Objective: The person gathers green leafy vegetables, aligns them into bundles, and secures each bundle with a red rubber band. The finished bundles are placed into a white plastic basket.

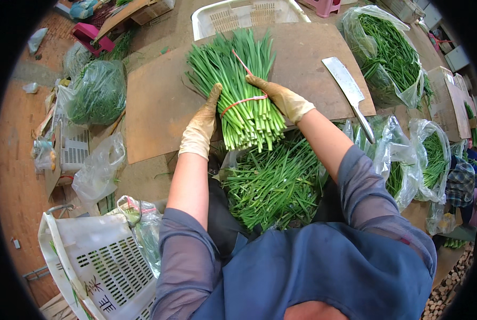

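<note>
A thick bundle of garlic chives is between my two gloved hands, over the near edge of a brown board. A red tie circles its pale stem ends, which point towards me. My left hand presses against the bundle's left side, thumb up. On the opposite side, my right hand grips it near the tie, with a pink strand by the thumb. Both gloves are stained; the fingers under the bundle are hidden. A cleaver lies on the board's right, its handle over the edge.
Loose chives are heaped below the board, between my knees. A white plastic crate stands beyond it. Chive-filled plastic bags flank the right side. On the left are a stuffed bag and a slatted crate bearing writing.
</note>
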The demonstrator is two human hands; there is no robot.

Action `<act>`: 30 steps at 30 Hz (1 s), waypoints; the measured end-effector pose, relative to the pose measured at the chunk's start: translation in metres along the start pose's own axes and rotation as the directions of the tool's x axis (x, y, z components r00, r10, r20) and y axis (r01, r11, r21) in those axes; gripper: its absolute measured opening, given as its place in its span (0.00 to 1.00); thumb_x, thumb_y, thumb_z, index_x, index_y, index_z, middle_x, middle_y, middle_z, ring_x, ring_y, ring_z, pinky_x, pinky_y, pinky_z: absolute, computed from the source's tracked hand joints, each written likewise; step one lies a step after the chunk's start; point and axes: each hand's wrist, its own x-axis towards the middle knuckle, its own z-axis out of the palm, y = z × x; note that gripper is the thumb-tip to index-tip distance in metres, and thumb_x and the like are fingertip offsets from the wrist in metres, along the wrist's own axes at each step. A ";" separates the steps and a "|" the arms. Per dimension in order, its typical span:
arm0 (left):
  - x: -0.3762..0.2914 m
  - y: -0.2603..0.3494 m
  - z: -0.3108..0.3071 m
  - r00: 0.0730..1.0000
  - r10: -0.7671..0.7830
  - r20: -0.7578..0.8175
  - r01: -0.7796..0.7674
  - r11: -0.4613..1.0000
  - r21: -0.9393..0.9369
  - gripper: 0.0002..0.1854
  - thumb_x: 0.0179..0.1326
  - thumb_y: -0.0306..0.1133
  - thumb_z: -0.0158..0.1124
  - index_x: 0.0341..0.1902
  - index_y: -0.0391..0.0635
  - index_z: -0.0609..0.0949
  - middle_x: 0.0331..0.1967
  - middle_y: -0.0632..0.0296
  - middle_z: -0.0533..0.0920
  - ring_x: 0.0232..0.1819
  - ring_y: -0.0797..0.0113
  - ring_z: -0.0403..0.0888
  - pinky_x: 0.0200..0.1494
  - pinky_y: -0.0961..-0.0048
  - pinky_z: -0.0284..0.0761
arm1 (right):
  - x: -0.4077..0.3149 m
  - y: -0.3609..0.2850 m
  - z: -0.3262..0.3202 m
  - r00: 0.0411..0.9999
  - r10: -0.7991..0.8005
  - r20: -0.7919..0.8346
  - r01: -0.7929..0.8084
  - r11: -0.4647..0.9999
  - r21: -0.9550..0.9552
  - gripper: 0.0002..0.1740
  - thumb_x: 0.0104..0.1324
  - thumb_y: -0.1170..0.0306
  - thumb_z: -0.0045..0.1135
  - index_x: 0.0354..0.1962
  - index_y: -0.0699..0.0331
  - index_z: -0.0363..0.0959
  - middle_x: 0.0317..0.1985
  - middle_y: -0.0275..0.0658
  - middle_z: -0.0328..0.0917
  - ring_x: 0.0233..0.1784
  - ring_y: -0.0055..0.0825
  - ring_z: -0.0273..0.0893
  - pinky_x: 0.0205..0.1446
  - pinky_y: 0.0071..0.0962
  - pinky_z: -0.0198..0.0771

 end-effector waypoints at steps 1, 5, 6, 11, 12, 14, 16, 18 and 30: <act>-0.009 -0.003 0.001 0.997 -0.032 0.064 0.035 0.998 -0.043 0.57 0.40 0.70 0.68 0.67 0.40 0.66 0.63 0.53 0.70 0.63 0.61 0.68 0.66 0.65 0.64 | -0.014 0.002 0.000 0.997 0.034 0.070 -0.042 0.992 0.118 0.29 0.58 0.49 0.65 0.45 0.67 0.75 0.31 0.41 0.83 0.27 0.28 0.83 0.32 0.30 0.83; -0.034 0.003 0.009 0.974 -0.175 0.143 0.176 0.984 0.004 0.53 0.42 0.68 0.69 0.65 0.42 0.68 0.62 0.55 0.72 0.61 0.62 0.70 0.64 0.66 0.66 | -0.053 -0.004 0.010 0.989 0.061 0.133 -0.081 0.986 0.146 0.26 0.63 0.54 0.61 0.50 0.64 0.73 0.37 0.40 0.83 0.33 0.25 0.84 0.35 0.28 0.83; -0.038 0.006 0.016 0.987 -0.116 0.114 0.113 0.993 0.038 0.51 0.43 0.67 0.69 0.64 0.43 0.69 0.61 0.54 0.72 0.60 0.61 0.71 0.62 0.66 0.70 | -0.060 -0.009 0.015 0.991 0.033 0.132 -0.047 0.994 0.103 0.25 0.63 0.54 0.60 0.50 0.63 0.73 0.36 0.39 0.83 0.31 0.24 0.83 0.33 0.26 0.82; -0.069 0.055 0.050 0.978 0.163 0.127 -0.151 0.984 -0.099 0.49 0.43 0.67 0.68 0.62 0.43 0.70 0.58 0.53 0.75 0.55 0.60 0.77 0.58 0.66 0.76 | -0.093 -0.059 0.067 0.977 -0.212 -0.006 0.178 0.832 -0.526 0.29 0.60 0.45 0.59 0.39 0.66 0.77 0.26 0.34 0.79 0.22 0.20 0.77 0.27 0.21 0.75; -0.073 0.068 0.057 0.960 0.255 0.118 -0.240 0.962 -0.128 0.48 0.44 0.66 0.69 0.62 0.43 0.70 0.58 0.53 0.75 0.54 0.61 0.77 0.58 0.66 0.76 | -0.091 -0.070 0.087 0.939 -0.339 -0.060 0.240 0.770 -0.590 0.32 0.58 0.43 0.59 0.33 0.69 0.77 0.23 0.36 0.77 0.23 0.22 0.75 0.31 0.22 0.73; -0.076 0.096 0.065 0.918 0.392 0.060 -0.375 0.908 -0.186 0.41 0.51 0.59 0.69 0.61 0.43 0.71 0.55 0.56 0.77 0.54 0.64 0.77 0.58 0.66 0.76 | -0.101 -0.089 0.112 0.792 -0.603 0.095 0.520 0.586 -0.622 0.36 0.56 0.46 0.65 0.44 0.73 0.72 0.31 0.42 0.78 0.33 0.26 0.76 0.39 0.25 0.74; -0.076 0.114 0.060 0.794 0.594 0.127 -0.580 0.804 -0.133 0.34 0.57 0.51 0.68 0.61 0.43 0.71 0.54 0.60 0.78 0.54 0.66 0.77 0.60 0.67 0.72 | -0.107 -0.101 0.124 0.619 -0.755 0.214 0.718 0.434 -0.544 0.41 0.53 0.49 0.69 0.52 0.74 0.67 0.39 0.45 0.78 0.41 0.29 0.77 0.45 0.28 0.74; -0.064 0.124 0.043 0.646 0.727 0.233 -0.721 0.681 -0.126 0.31 0.60 0.45 0.67 0.62 0.42 0.70 0.56 0.62 0.76 0.56 0.68 0.74 0.65 0.67 0.67 | -0.107 -0.104 0.125 0.539 -0.786 0.301 0.787 0.344 -0.512 0.44 0.50 0.52 0.73 0.56 0.74 0.65 0.47 0.48 0.78 0.47 0.31 0.78 0.52 0.29 0.73; 0.056 0.047 -0.152 0.726 0.489 0.483 -0.571 0.820 0.029 0.29 0.69 0.35 0.46 0.73 0.50 0.56 0.72 0.61 0.55 0.72 0.63 0.53 0.73 0.63 0.51 | -0.022 -0.082 0.062 0.709 -0.448 0.546 0.706 0.449 -0.548 0.52 0.51 0.57 0.74 0.66 0.64 0.52 0.57 0.44 0.71 0.61 0.31 0.67 0.66 0.30 0.61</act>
